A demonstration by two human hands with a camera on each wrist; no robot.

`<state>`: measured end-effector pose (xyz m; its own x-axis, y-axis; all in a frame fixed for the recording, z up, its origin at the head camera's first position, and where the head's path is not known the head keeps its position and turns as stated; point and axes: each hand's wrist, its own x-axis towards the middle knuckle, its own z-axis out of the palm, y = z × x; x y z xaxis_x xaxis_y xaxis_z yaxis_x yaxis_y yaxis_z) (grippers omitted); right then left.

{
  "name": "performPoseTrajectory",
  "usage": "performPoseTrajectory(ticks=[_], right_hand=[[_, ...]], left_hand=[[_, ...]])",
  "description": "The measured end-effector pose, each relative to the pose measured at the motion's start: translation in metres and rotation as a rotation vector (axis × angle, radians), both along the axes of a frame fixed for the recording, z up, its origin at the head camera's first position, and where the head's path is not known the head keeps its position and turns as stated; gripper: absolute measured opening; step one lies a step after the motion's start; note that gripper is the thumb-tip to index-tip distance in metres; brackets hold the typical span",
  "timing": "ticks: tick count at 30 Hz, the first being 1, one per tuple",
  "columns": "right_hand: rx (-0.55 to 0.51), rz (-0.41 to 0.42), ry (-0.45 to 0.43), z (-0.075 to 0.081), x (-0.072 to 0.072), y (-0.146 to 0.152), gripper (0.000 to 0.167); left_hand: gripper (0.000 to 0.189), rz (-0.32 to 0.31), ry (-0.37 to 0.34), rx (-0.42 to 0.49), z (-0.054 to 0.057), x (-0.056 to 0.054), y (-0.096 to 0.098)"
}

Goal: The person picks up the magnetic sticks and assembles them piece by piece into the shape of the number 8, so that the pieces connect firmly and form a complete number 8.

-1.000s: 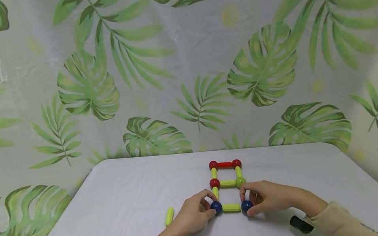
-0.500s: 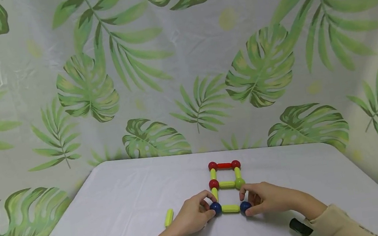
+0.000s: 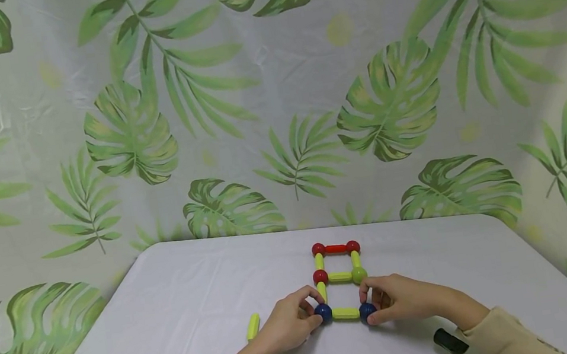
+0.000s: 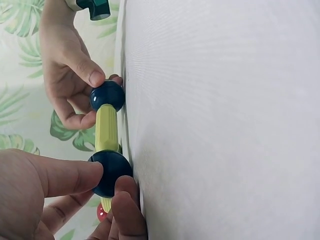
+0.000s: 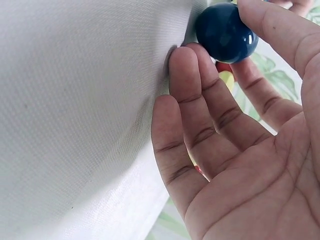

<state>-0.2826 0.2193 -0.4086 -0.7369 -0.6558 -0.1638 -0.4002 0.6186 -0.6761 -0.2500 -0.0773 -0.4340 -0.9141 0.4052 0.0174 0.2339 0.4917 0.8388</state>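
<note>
My left hand (image 3: 291, 320) pinches a dark blue ball (image 3: 323, 314) between thumb and fingers at the near left corner of a ball-and-rod frame. With its thumb and fingers, my right hand (image 3: 407, 299) holds another blue ball (image 5: 226, 32). A yellow-green rod (image 4: 106, 127) spans the two blue balls and touches both in the left wrist view. From the left blue ball, a second rod (image 3: 322, 291) runs back to a red ball (image 3: 320, 277). A green ball (image 3: 359, 274) sits behind my right fingertips; whether anything joins it to the right blue ball is hidden.
At the frame's far end, a red rod (image 3: 336, 248) links two red balls. One loose yellow-green rod (image 3: 253, 327) lies left of my left hand on the white table (image 3: 182, 310). A leaf-patterned sheet (image 3: 303, 79) hangs behind the table.
My right hand has brought its blue ball slightly left, closing the gap to the near rod's end. The left hand keeps its hold. The whole head view has shifted a little.
</note>
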Motion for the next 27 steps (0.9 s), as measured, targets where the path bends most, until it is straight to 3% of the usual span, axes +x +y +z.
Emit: performPoseTrajectory(ticks=[11,19,27], right_hand=[[-0.01,-0.002,0.012,0.001,-0.001,0.002,0.029],[-0.078,-0.026,0.082,0.013,-0.007,0.006,0.032],[-0.092,-0.126,0.133,0.007,-0.025,0.011,0.036]], left_hand=[[0.022,-0.009,-0.026,-0.009,0.011,0.001,-0.006],[0.025,0.03,0.053,-0.072,0.023,0.001,-0.025],[0.028,0.114,0.18,-0.213,0.032,0.003,-0.064]])
